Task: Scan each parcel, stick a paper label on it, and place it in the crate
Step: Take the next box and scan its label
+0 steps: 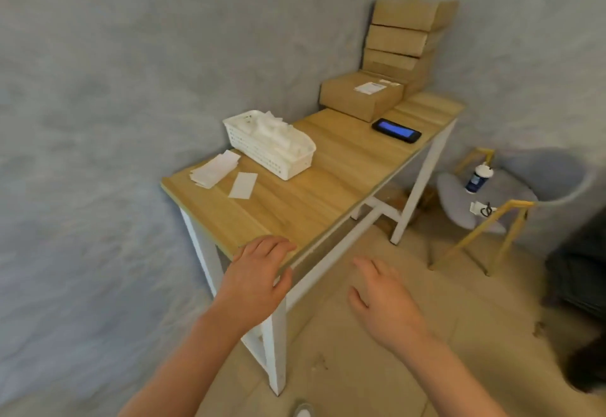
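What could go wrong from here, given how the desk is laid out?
1. The tall stack of brown cardboard parcels at the far end looks uneven; pulling one out might topple the rest.
2. The black handheld scanner with the lit blue screen lies near the wooden desk's front edge, so a reaching arm could knock it off.
3. The loose white paper labels sit unweighted near the corner and may slide off.
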Demonstrator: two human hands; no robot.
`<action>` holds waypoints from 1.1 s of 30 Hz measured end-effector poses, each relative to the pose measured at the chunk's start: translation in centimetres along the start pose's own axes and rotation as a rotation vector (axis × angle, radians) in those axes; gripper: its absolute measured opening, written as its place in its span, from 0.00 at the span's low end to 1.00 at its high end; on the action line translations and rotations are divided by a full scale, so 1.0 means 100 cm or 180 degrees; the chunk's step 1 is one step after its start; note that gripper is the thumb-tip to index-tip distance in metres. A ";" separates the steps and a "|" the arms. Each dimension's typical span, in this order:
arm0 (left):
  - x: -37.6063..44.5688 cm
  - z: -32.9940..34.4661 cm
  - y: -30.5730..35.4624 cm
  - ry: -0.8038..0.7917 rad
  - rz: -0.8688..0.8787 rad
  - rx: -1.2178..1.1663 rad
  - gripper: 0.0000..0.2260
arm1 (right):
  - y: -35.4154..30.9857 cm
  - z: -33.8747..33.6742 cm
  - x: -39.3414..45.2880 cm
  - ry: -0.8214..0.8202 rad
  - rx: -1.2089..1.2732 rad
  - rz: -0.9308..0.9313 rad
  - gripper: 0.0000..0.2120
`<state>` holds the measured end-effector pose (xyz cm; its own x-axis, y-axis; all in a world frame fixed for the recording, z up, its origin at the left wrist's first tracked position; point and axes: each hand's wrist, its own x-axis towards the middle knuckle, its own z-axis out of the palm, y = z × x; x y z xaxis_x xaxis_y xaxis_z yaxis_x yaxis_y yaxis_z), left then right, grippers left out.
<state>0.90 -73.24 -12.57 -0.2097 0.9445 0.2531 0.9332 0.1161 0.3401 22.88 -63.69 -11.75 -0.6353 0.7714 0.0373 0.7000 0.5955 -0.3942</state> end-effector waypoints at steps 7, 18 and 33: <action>0.162 0.063 0.048 -0.0151 0.0325 -0.0003 0.22 | 0.131 -0.053 0.084 0.0222 -0.0110 0.0444 0.23; 0.381 0.117 0.077 -0.0253 0.0166 -0.0119 0.28 | 0.276 -0.120 0.252 0.0463 0.0022 0.0590 0.22; 0.608 0.185 0.092 0.0399 -0.1361 -0.0412 0.25 | 0.443 -0.187 0.571 -0.0220 0.0362 -0.0123 0.27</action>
<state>2.12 -9.04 -10.80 -0.6088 0.7748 0.1703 0.7129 0.4401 0.5459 23.74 10.90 -9.85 -0.6848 0.7287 -0.0072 0.6354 0.5923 -0.4954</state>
